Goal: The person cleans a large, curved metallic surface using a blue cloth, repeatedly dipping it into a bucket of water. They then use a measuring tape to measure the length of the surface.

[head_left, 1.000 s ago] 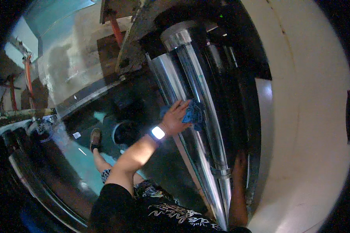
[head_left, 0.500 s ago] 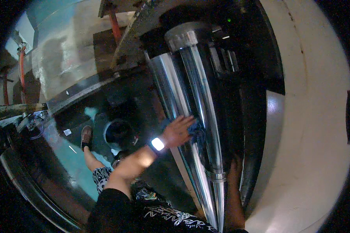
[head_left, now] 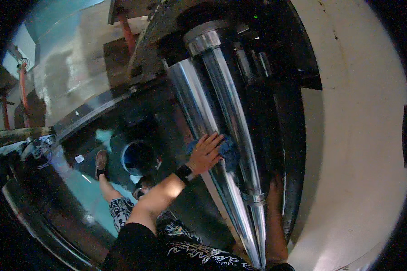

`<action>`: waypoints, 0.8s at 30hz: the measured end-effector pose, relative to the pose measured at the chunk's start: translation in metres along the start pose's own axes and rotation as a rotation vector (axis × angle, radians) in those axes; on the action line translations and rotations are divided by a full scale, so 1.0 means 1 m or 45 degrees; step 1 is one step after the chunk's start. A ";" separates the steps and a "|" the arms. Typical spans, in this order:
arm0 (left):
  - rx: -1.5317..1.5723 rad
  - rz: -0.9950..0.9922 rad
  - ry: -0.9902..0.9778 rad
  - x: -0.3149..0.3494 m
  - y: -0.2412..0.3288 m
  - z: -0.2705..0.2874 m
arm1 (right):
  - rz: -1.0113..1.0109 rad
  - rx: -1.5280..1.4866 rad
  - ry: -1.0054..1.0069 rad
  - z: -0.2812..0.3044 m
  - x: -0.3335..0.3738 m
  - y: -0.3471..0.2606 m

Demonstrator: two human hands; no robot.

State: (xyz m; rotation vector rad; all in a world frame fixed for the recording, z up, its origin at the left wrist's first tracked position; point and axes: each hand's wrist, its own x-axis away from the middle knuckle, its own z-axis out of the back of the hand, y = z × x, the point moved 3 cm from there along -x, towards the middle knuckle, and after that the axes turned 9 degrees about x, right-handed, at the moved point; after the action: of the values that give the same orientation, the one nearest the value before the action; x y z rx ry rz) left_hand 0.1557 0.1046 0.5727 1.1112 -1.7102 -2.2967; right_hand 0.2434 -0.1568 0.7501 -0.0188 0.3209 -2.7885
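My left hand (head_left: 206,151) lies over a blue rag (head_left: 230,151) and presses it onto the left of two long, shiny metal cylinders (head_left: 187,86). Its fingers are laid out along the rag, which bulges out on both sides of the hand. The second shiny cylinder (head_left: 228,97) runs close beside, on the right, with a stepped collar (head_left: 254,197) near its lower end. To the right of that collar, in deep shadow, is my right hand (head_left: 274,192). Its fingers are too dark to make out, and what it touches is unclear.
A broad cream-coloured panel (head_left: 352,135) rises along the right. Left of the cylinders, a dark round bucket (head_left: 139,158) stands on the floor near my foot (head_left: 101,158). A metal edge (head_left: 92,113) crosses behind it. Another long cylindrical part (head_left: 36,226) lies at the lower left.
My left hand stays on the rag and turns slightly, with its fingers pointing more up along the cylinder. The lit watch face has gone dark. The whole view has shifted a little.
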 end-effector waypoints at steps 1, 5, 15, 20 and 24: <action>-0.057 -0.113 -0.072 -0.003 -0.009 0.002 | 0.066 0.112 0.040 0.002 0.001 0.004; -0.178 -0.117 0.528 -0.053 -0.054 0.071 | 0.108 -0.097 -0.098 0.000 -0.002 -0.011; 0.710 0.752 1.351 -0.064 -0.014 0.079 | -0.007 0.182 -0.046 0.000 0.003 -0.014; 0.071 0.071 0.872 -0.105 0.045 0.052 | -0.116 0.203 -0.046 0.001 0.002 -0.016; -0.409 -0.204 0.768 -0.156 -0.003 0.091 | -0.238 0.023 -0.192 0.003 -0.002 -0.062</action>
State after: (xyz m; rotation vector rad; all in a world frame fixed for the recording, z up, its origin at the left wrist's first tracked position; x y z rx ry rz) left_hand 0.2187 0.2504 0.6595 1.6770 -1.0258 -1.9197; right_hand 0.2251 -0.1000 0.7671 -0.2661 0.2685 -2.9521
